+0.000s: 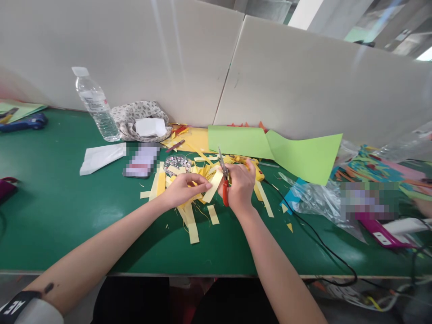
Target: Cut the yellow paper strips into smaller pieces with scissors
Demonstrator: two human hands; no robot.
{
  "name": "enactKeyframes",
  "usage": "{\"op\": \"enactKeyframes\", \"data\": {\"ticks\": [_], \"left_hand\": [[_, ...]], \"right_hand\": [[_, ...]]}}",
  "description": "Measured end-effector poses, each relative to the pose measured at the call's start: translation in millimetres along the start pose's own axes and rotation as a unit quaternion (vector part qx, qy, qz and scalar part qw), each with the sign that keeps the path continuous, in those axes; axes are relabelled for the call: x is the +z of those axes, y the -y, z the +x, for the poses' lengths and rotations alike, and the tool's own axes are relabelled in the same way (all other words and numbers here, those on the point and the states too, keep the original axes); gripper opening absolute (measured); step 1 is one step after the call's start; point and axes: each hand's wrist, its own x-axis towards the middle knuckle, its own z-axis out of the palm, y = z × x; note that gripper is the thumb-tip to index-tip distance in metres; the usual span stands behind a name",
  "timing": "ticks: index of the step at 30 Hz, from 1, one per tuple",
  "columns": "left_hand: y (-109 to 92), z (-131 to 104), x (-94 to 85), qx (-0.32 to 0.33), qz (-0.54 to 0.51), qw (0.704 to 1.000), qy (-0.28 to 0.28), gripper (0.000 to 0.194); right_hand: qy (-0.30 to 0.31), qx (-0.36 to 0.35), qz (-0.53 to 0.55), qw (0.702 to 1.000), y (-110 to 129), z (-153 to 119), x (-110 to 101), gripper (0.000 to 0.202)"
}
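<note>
Left grip (pixel 184 189): thumb and fingers together, pinching a pale yellow paper strip (pixel 212 186) at its left edge.
Right grip (pixel 239 185): closed round the scissors (pixel 225 191); orange-red handles in the hand, blades pointing away toward the wall (pixel 135 58). Blade gap: can't tell.
Strip: between the two grips, tilted, upper end leaning toward the scissors. Left fingertips touch it; scissors just to its right. Whether the right fingers touch it too: can't tell.
Paper pile (pixel 202 171): yellow strips and scraps, loose, beyond and under the hands. One long strip (pixel 193 227) runs out toward the near edge; short cut piece (pixel 213 214) lies flat just right of it.
Yellow tool (pixel 259 173): beyond the right grip, partly hidden by it. Black cord (pixel 313 231) runs off to the right and over the near edge.
Round patterned piece (pixel 177 163): beyond the left grip, partly covered by strips.
Phone (pixel 141 159): left of the pile, blurred. White tissue (pixel 101 158) just left of it.
Bottle (pixel 97 108): clear, white cap, upright beside the spotted cloth bag (pixel 126 118).
Green sheets (pixel 238 140): behind the pile, against the wall.
Plastic bag (pixel 320 204): clear, crumpled, right side, near blue paper (pixel 292 196).
Table (pixel 50 193): green top, carries the lot.
</note>
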Motion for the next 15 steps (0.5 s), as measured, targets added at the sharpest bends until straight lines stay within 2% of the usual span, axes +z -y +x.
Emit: {"op": "enactKeyframes", "data": {"ticks": [3,5,7,10,13,15], "left_hand": [[3,1,-0.7,0.006,0.000,1.000,0.024,0.023],[4,2,-1.4,0.009,0.008,0.999,0.038,0.024],[5,2,-1.8,0.008,0.019,0.999,0.038,0.025],[5,2,-1.8,0.009,0.032,0.999,0.025,0.027],[6,2,-1.2,0.048,0.040,0.998,0.002,0.026],[7,2,-0.8,0.088,0.041,0.995,-0.011,0.022]], "right_hand": [[-0.049,0.044,0.051,0.997,0,0,4,0.014],[-0.061,0.116,0.109,0.985,2,3,4,0.008],[-0.052,0.214,0.192,0.956,3,7,2,0.008],[-0.032,0.326,0.333,0.884,2,11,-1,0.015],[-0.010,0.368,0.422,0.829,0,10,1,0.017],[0.012,0.360,0.434,0.826,0,8,3,0.017]]}}
